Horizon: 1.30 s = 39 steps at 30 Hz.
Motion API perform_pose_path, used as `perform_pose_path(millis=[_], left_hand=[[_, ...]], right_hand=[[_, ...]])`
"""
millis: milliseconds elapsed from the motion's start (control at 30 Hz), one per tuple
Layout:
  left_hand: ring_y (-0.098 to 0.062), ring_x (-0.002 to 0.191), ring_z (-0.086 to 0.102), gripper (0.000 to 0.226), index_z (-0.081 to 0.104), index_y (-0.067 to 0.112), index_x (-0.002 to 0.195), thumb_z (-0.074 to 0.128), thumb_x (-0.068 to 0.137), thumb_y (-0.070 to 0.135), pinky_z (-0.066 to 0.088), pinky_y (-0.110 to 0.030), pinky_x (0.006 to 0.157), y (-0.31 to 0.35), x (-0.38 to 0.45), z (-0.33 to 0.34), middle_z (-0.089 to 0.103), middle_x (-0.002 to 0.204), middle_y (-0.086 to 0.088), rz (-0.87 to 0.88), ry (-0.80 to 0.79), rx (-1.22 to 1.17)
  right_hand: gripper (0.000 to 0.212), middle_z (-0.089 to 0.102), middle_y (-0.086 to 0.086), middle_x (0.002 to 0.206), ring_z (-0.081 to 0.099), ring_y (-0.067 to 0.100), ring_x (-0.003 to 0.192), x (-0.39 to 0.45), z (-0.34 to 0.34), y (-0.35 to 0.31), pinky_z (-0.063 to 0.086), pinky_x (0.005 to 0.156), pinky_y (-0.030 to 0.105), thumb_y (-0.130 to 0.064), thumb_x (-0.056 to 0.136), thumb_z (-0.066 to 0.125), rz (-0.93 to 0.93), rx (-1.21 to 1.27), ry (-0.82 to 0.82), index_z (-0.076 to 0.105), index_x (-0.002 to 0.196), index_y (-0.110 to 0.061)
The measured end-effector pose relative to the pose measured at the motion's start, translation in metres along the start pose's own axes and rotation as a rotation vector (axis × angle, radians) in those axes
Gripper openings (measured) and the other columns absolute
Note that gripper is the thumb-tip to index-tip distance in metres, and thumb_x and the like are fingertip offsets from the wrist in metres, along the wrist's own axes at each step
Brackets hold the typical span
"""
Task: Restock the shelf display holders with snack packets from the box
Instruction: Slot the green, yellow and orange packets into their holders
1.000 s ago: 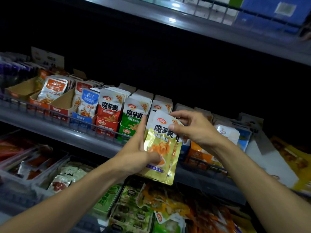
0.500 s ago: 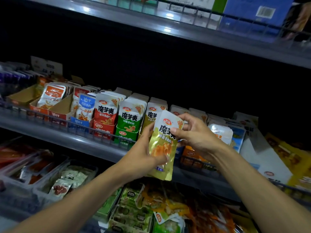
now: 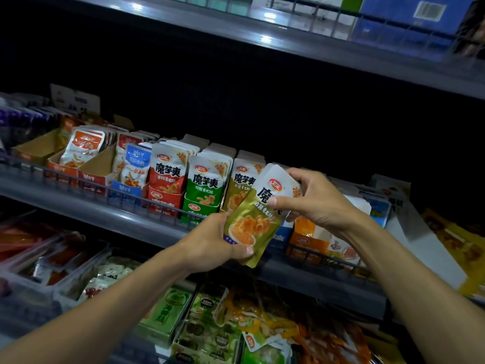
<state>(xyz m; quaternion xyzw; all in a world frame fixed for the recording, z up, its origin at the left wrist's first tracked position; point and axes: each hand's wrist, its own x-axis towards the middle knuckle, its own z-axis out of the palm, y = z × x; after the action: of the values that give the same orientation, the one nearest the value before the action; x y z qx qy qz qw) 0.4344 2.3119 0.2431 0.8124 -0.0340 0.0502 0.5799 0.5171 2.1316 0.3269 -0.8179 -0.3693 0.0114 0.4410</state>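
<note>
Both hands on one yellow-green snack packet (image 3: 256, 219), held in front of the middle shelf (image 3: 105, 211), frame centre. Packet tilted, top leaning toward 1 o'clock, white header up, gold lower half with food print down.

Left hand (image 3: 212, 243): grip closed round the packet's bottom edge, thumb across the front lower corner, fingers behind. Right hand (image 3: 315, 198): grip pinching the packet's top, thumb on the front face over the printed characters, fingers curled over the upper edge.

Packet sits just in front of the yellow display holder (image 3: 240, 187), partly covering its right side; whether it touches the packets there, can't tell. At 9 o'clock of that: green holder (image 3: 204, 190), then red holder (image 3: 166, 185), then blue holder (image 3: 132, 172), all standing packets face-out behind the wire front rail (image 3: 78, 179). Further toward 9 o'clock: orange-white packets (image 3: 82, 148) in a cardboard tray, with an open cardboard tray (image 3: 36, 148) beside it.

At 3 o'clock of the right hand: orange carton (image 3: 307, 237) and a blue-white carton (image 3: 378, 208), partly hidden by the wrist.

Lower shelf at 6 o'clock: green boxes (image 3: 162, 311), loose yellow-orange packets (image 3: 262, 316); clear tubs (image 3: 52, 258) at 8 o'clock. Upper shelf at 1 o'clock carries a blue box (image 3: 404, 19). Lighting dim, the small print on the packets is unreadable.
</note>
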Motion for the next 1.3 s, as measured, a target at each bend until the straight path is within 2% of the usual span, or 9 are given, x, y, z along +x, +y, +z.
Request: perform_pose_path(millis=[133,233,333,467,600,700,833,1067,1300], left_hand=[[-0.006,0.078,0.066,0.056,0.045,0.023,0.128,0.075,0.082,0.036,0.054,-0.025,0.066,0.003,0.0,-0.006,0.064,0.103,0.009,0.02,0.185,0.126],[-0.008,0.103,0.056,0.059,0.047,0.025,0.134,0.065,0.085,0.052,0.052,-0.04,0.091,-0.006,0.0,-0.016,0.055,0.114,0.012,0.115,0.372,0.461],[-0.012,0.127,0.04,0.06,0.043,0.029,0.143,0.057,0.09,0.053,0.038,-0.038,0.107,-0.013,0.001,-0.02,0.045,0.137,0.007,0.188,0.337,0.733],[-0.019,0.138,0.026,0.065,0.032,0.031,0.149,0.049,0.092,0.057,0.022,-0.042,0.113,-0.02,0.009,-0.021,0.033,0.15,0.003,0.204,0.319,1.001],[-0.023,0.142,0.018,0.07,0.025,0.032,0.151,0.049,0.091,0.057,0.017,-0.047,0.113,-0.03,0.015,-0.024,0.023,0.155,-0.002,0.162,0.294,1.073],[-0.024,0.142,0.016,0.071,0.02,0.033,0.153,0.05,0.091,0.054,0.019,-0.047,0.111,-0.034,0.017,-0.028,0.02,0.156,-0.003,0.172,0.279,1.105],[-0.024,0.141,0.018,0.068,0.023,0.035,0.151,0.051,0.091,0.053,0.022,-0.045,0.109,-0.036,0.019,-0.031,0.023,0.155,-0.001,0.2,0.275,1.082],[-0.023,0.14,0.02,0.068,0.024,0.035,0.151,0.051,0.092,0.051,0.024,-0.044,0.109,-0.039,0.022,-0.036,0.025,0.154,0.0,0.226,0.261,1.071],[-0.022,0.139,0.019,0.067,0.024,0.035,0.151,0.051,0.092,0.05,0.025,-0.043,0.108,-0.04,0.021,-0.037,0.025,0.153,0.001,0.24,0.256,1.067]], right_hand=[[0.022,0.072,-0.001,0.086,0.069,0.006,0.07,0.013,-0.007,0.002,0.051,0.055,0.02,-0.013,0.081,0.078,-0.008,-0.003,0.15,0.064,0.097,-0.013],[0.021,0.07,-0.001,0.091,0.07,0.016,0.083,0.029,-0.015,0.009,0.059,0.068,0.033,-0.012,0.083,0.076,0.0,0.031,0.352,0.062,0.098,-0.015],[0.025,0.068,-0.001,0.096,0.068,0.016,0.087,0.046,-0.008,0.016,0.059,0.074,0.036,-0.015,0.086,0.075,0.003,0.036,0.454,0.059,0.105,-0.013],[0.027,0.065,0.001,0.101,0.065,0.013,0.086,0.065,0.011,0.02,0.055,0.067,0.03,-0.02,0.087,0.074,-0.02,-0.045,0.505,0.056,0.106,-0.017],[0.027,0.065,0.002,0.104,0.066,0.02,0.093,0.078,0.015,0.016,0.059,0.079,0.045,-0.021,0.086,0.076,-0.034,-0.168,0.455,0.056,0.105,-0.02],[0.028,0.066,0.003,0.1,0.067,0.021,0.089,0.086,0.003,0.009,0.059,0.073,0.042,-0.022,0.083,0.077,-0.029,-0.281,0.419,0.058,0.104,-0.019],[0.029,0.065,0.003,0.1,0.066,0.021,0.088,0.097,0.008,0.011,0.059,0.081,0.048,-0.021,0.082,0.079,-0.003,-0.409,0.337,0.058,0.101,-0.016],[0.03,0.063,-0.002,0.089,0.064,0.019,0.083,0.105,0.041,0.029,0.057,0.077,0.046,-0.022,0.079,0.081,-0.043,-0.65,0.139,0.054,0.094,-0.023],[0.066,0.061,0.005,0.125,0.059,0.025,0.111,0.105,0.041,0.036,0.053,0.085,0.045,-0.034,0.073,0.085,-0.131,-0.848,0.222,0.052,0.128,-0.017]])
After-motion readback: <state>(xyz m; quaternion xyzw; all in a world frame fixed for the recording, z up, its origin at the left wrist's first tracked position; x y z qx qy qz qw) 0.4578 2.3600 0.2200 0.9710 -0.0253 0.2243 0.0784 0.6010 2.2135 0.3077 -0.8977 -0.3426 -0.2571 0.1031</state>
